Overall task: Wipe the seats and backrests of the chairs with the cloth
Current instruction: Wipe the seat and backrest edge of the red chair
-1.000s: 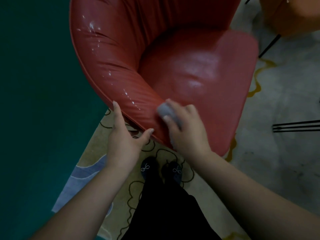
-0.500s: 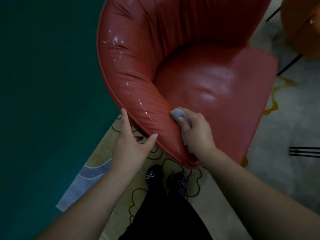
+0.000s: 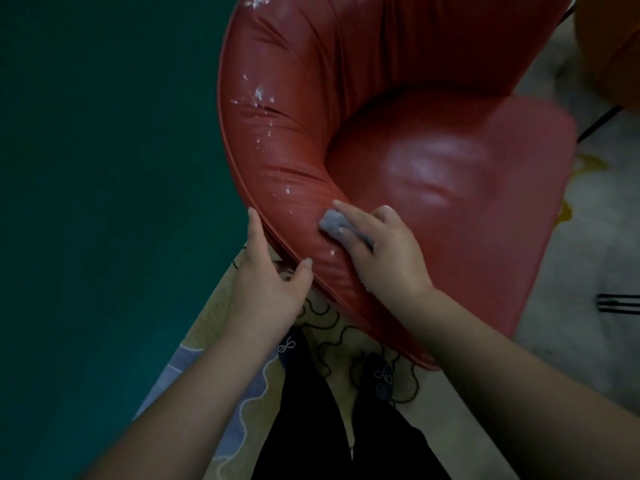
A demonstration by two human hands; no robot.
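A red padded chair [image 3: 433, 174] with a curved backrest fills the upper middle of the head view. White flecks dot the backrest's inner left side. My right hand [image 3: 384, 251] presses a small grey cloth [image 3: 332, 225] against the inside of the backrest near its lower end, fingers wrapped over the cloth. My left hand [image 3: 266, 271] holds the backrest's outer rim, thumb on the inner face and fingers behind it.
A dark green wall or panel [image 3: 104, 202] takes up the left. An orange chair [image 3: 609, 53] with thin black legs stands at the upper right. A patterned rug [image 3: 214, 344] lies under my feet; pale floor [image 3: 585, 271] lies to the right.
My right hand has slid the cloth a little up along the backrest's inner face. My left hand keeps its hold on the rim. My view has moved closer to the chair.
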